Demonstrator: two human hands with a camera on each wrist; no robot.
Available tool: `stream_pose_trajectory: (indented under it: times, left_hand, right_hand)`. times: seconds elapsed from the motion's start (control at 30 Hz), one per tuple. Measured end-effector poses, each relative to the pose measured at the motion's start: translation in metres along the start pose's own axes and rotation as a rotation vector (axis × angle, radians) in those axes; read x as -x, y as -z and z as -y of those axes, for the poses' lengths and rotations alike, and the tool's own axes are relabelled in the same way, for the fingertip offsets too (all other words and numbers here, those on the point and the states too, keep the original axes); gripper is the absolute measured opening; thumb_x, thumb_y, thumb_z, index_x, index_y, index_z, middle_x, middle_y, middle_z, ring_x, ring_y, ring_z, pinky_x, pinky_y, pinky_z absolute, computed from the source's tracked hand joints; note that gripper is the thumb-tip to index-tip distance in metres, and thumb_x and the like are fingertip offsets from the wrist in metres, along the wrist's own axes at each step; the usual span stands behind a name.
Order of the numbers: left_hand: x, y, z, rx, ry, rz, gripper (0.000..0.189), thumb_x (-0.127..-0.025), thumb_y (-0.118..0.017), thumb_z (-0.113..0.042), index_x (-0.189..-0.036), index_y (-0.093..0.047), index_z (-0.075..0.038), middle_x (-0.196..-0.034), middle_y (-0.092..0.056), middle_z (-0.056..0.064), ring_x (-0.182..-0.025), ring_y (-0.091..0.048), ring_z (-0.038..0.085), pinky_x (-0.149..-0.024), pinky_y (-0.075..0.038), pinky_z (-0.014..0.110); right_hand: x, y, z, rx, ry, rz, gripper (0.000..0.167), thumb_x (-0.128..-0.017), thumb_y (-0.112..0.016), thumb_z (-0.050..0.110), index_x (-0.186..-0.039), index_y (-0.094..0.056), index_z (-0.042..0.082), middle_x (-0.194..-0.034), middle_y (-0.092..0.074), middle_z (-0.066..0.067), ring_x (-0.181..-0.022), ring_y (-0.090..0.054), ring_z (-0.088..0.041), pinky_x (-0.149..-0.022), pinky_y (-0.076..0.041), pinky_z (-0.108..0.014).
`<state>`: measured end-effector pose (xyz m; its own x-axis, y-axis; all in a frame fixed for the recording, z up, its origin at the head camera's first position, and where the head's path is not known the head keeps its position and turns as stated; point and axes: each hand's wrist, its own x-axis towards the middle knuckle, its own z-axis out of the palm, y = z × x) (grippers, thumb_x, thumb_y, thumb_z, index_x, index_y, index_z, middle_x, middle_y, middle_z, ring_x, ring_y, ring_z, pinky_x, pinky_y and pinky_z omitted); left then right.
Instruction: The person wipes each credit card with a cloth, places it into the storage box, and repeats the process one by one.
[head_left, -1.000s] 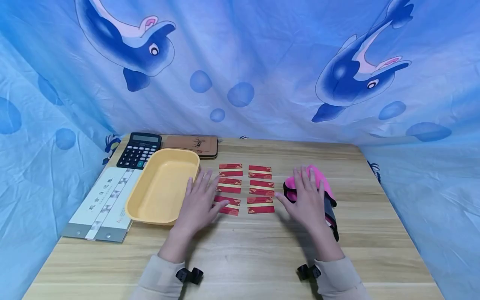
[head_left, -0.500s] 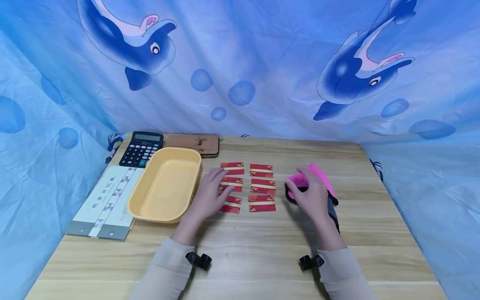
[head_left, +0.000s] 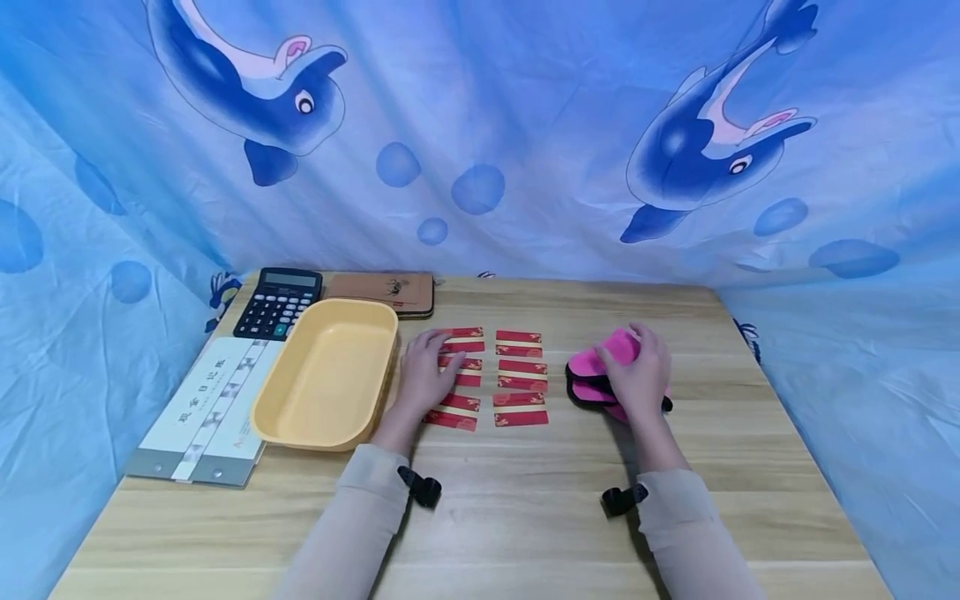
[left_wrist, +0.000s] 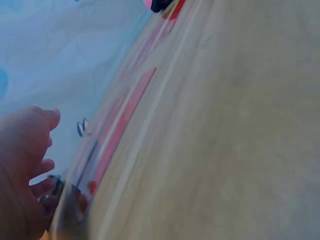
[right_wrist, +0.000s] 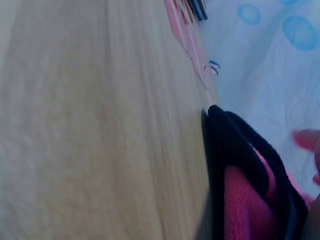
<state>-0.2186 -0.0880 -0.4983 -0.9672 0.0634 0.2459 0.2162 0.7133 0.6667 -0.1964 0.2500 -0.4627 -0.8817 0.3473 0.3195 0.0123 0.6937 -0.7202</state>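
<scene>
Both hands have slid farther from the person since half a second ago: the left hand (head_left: 426,375) reaches more deeply over the left column of red cards (head_left: 522,367), and the right hand (head_left: 641,375) has gone from the near side of the pink-and-black cloth piece (head_left: 587,365) to farther over its top. That cloth piece lies to the right of the cards, directly under the right hand, jutting out left of the thumb. Thumb and fingers stand apart with pink fabric between them; whether they grip it cannot be told, as the hand is mostly cut off in the right wrist view. On the left hand the thumb is set away from loosely bent fingers, with a gap between; contact with the cards cannot be made out.

Fuzzy bright pink fabric bordered by thick black trim makes up the cloth piece, in folded layers whose edges face the cards. Six cards lie flat on the wooden table (head_left: 495,517) in two columns of three, each red with a pale band across the middle and gold decoration; the left hand hides part of the left column.

Just left of the left hand is a yellow plastic tray (head_left: 330,375), its smooth inner floor showing. Beside it lie a cash journal (head_left: 202,408) and a black calculator (head_left: 277,304), with a brown leather-look case (head_left: 378,292) behind.
</scene>
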Motion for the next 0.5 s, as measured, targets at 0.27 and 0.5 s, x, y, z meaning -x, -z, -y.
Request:
stream_pose_trajectory:
  times: [0.27, 0.5]
  left_hand:
    - [-0.014, -0.015, 0.015, 0.080, 0.076, -0.014, 0.050, -0.097, -0.070, -0.026, -0.139, -0.057, -0.002, -0.146, -0.049, 0.019, -0.138, -0.042, 0.036, -0.117, -0.034, 0.050]
    - [-0.021, -0.015, 0.017, 0.075, 0.076, -0.037, 0.056, -0.094, -0.075, -0.024, -0.141, -0.056, -0.002, -0.147, -0.052, 0.018, -0.136, -0.043, 0.036, -0.116, -0.034, 0.048]
  right_hand:
    - [-0.001, -0.002, -0.022, 0.323, -0.040, 0.275, 0.100, -0.077, -0.088, 0.039, -0.153, -0.035, 0.001, -0.140, -0.046, -0.035, -0.126, -0.046, -0.053, -0.100, -0.043, -0.065]
    - [-0.004, -0.004, -0.028, 0.257, -0.074, 0.321, 0.095, -0.081, -0.086, 0.035, -0.155, -0.034, 0.006, -0.135, -0.051, -0.031, -0.124, -0.049, -0.050, -0.101, -0.044, -0.064]
